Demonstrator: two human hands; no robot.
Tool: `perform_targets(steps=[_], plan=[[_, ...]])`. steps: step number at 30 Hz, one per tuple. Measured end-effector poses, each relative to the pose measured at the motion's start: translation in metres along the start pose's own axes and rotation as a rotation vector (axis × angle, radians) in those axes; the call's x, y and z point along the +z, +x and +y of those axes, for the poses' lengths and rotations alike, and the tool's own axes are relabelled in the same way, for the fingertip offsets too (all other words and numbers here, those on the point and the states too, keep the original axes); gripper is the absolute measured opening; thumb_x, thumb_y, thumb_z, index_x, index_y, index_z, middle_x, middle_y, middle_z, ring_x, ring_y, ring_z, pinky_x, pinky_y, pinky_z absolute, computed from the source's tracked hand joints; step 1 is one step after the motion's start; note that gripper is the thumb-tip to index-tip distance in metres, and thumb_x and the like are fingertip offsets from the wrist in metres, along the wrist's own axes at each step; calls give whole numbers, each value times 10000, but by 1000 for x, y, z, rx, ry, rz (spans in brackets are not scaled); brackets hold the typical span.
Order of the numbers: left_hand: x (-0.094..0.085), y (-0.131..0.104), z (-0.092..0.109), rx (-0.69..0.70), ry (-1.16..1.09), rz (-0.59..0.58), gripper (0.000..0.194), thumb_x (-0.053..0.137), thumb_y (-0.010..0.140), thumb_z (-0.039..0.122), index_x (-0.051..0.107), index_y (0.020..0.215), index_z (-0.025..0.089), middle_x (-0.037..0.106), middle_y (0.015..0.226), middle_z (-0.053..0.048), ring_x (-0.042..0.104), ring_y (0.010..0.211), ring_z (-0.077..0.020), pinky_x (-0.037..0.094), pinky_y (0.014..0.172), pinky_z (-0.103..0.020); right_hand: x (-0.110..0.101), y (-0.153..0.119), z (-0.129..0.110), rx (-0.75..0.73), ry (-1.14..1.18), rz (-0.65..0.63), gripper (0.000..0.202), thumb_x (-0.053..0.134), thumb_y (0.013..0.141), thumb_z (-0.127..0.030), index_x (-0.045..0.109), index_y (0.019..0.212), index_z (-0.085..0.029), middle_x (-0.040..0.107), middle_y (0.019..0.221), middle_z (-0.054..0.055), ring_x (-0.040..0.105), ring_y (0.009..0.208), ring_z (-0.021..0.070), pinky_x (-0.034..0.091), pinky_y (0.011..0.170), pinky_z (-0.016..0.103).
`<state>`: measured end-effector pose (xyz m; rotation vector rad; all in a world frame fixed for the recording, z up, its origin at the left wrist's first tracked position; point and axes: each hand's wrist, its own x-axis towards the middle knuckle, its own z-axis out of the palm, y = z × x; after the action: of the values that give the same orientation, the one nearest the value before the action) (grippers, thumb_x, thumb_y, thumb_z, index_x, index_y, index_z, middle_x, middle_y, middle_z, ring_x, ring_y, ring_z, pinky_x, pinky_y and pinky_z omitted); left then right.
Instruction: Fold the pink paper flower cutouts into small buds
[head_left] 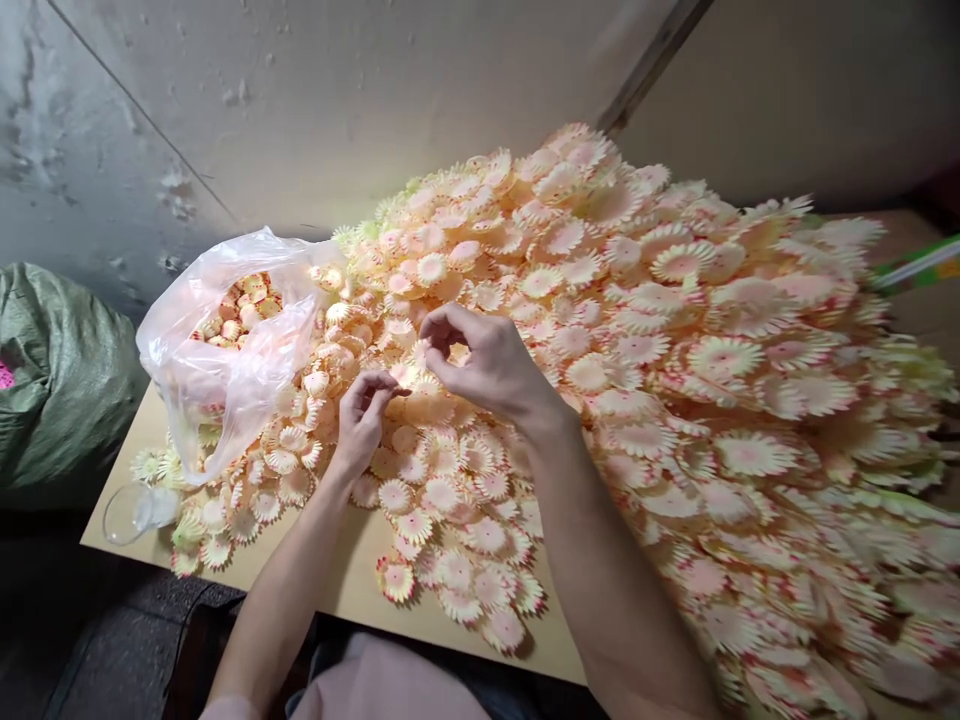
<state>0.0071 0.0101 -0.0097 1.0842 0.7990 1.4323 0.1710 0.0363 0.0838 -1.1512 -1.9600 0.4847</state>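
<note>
My left hand (362,412) is raised over the middle of the table, its thumb and forefinger pinched together. A tiny dark tip shows at those fingers, too small to name. Just to its right and slightly higher, my right hand (484,360) also pinches, thumb and forefinger curled into a ring. Whatever it holds is too small to make out. Beneath and around both hands lie many cream and pink artificial flower pieces (587,373) with fringed edges, heaped high to the right. Smaller flower pieces (442,495) spread in front of me.
At the left, a translucent plastic bag (217,262) holds small red-and-yellow flower pieces (247,300). A clear plastic cup (135,512) lies near the table's (337,580) left corner. A green woven sack (64,390) stands beyond it. A stained wall (360,110) rises behind the heap.
</note>
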Motion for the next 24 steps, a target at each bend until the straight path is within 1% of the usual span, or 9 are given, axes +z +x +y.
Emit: perform_targets(steps=[4,6,9,13,17,19,20,22,24], plan=[[-5,1,2,-83,24,39,145,622,834,290,653,951,210,650,973,-32,618,906,-140,506,805,-252,7,-5,-7,1,130,-94,69,566,767,-145,604,811,-180,682,773,32,637,700,161,512,695,289],[-6,2,3,-108,5,42,129,617,833,314,646,880,196,639,901,-19,603,820,-122,501,729,-225,9,-8,-11,-11,166,-120,78,562,771,-137,611,818,-176,688,789,33,643,719,162,515,704,287],[-4,2,5,-72,-14,21,175,669,811,343,590,816,186,583,772,14,562,693,-91,491,673,-213,10,-11,-13,-41,172,-147,99,546,785,-122,613,841,-170,683,811,38,640,737,161,512,711,287],[-1,0,9,-21,38,-1,246,736,764,309,526,826,197,557,713,47,490,572,-53,435,577,-181,18,-17,-10,-120,-5,-96,179,481,800,-63,611,888,-149,657,828,66,619,747,177,498,696,308],[1,-2,10,7,77,-12,215,711,769,279,518,825,202,610,763,25,521,619,-65,434,587,-180,31,-25,0,-174,-146,-85,277,426,793,-5,618,928,-154,646,879,99,607,813,209,503,735,343],[0,-4,11,8,110,2,195,694,770,272,517,809,202,608,744,25,503,591,-63,409,548,-173,25,-27,9,-117,-193,-6,300,422,792,0,624,923,-179,640,874,92,599,831,216,503,759,351],[-2,-4,12,7,130,18,184,684,774,272,517,803,201,597,723,30,478,560,-57,382,517,-167,17,-27,15,-65,-224,77,305,412,799,-4,626,905,-194,634,855,84,594,826,216,502,763,355],[-5,-3,13,26,182,63,173,674,780,281,522,809,204,577,704,37,434,514,-50,331,466,-162,-8,-26,26,53,-311,342,286,404,813,-33,628,869,-201,626,835,80,595,814,222,496,758,364],[-8,0,13,59,134,123,225,706,758,302,515,841,216,545,693,49,454,530,-55,351,481,-162,-34,-24,34,100,-376,528,250,419,832,-77,631,911,-183,636,856,88,603,801,221,492,788,377]])
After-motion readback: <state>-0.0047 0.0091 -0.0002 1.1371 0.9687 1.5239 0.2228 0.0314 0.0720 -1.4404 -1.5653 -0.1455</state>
